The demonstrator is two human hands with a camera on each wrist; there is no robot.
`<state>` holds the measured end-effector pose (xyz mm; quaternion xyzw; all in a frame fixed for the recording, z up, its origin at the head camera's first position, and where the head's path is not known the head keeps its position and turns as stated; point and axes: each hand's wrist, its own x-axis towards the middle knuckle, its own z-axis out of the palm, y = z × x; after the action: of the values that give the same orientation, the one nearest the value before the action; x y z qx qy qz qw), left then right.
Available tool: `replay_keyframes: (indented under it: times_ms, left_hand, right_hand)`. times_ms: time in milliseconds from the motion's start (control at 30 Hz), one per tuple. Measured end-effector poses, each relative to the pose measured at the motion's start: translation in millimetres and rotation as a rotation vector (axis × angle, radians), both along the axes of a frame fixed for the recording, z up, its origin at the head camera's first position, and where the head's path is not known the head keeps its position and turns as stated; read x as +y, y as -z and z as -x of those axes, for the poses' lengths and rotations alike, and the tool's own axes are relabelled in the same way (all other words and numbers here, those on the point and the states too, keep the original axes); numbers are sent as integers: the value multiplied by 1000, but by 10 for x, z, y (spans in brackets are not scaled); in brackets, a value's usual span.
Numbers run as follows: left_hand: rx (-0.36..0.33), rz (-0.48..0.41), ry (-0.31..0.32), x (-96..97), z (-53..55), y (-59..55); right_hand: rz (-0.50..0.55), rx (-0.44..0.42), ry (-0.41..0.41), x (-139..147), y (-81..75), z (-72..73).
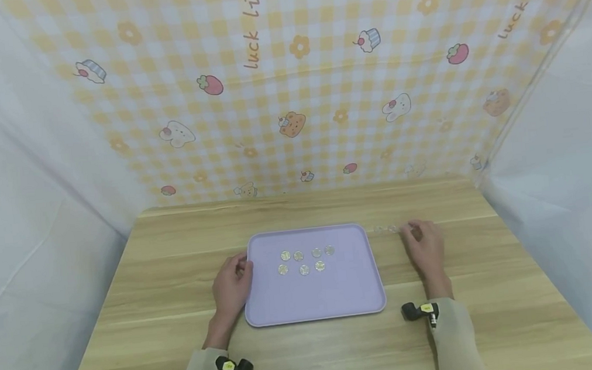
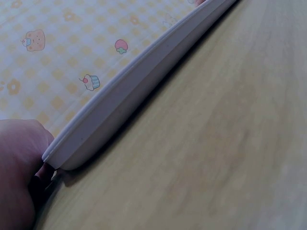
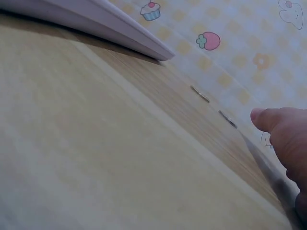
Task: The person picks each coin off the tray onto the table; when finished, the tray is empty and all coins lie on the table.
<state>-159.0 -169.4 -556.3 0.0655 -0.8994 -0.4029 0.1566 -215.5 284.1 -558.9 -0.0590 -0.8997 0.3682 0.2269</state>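
A lilac tray [image 1: 314,301] lies on the table with several shiny coins [image 1: 304,270] in two loose rows on it. My left hand [image 1: 233,284] holds the tray's left edge, thumb at the rim; in the left wrist view its lower fingers are partly hidden beneath the edge. To the right of the tray, two more coins [image 1: 392,229] lie flat on the wood, seen edge-on in the right wrist view. My right hand [image 1: 425,250] is just right of them, fingers loosely bent and thumb tip close to the nearer coin [image 3: 228,119].
The wooden table [image 1: 497,308] reaches back to a yellow checked cloth [image 1: 320,95] with printed cupcakes and strawberries. White sheets [image 1: 560,126] hang on both sides. Each sleeve carries a small black camera [image 1: 235,366] at the wrist.
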Motion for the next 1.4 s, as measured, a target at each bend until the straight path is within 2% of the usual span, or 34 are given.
replay_keyframes:
  times_ms: [233,500,767,1033,1267,1400]
  left_hand:
    - [-28,-2,7,10,4,8]
    - [-19,-2,4,14,24,-22]
    - [-2,4,-1,11,23,-19]
    - [-31,3,-10,-5,16,-36]
    - [-18,0,-21,-17,4,-27]
    - [-16,-3,-10,8,-10,-5]
  right_hand:
    - [-24,-97,1,45,16,7]
    - [-65,-150,-12,52,3,26]
    - [-84,-150,-24,66,27,65]
    - [-82,-162,-19,68,42,95]
    - [-83,-155,-23,39,35,100]
    - [-37,-131,-27,79,68,84]
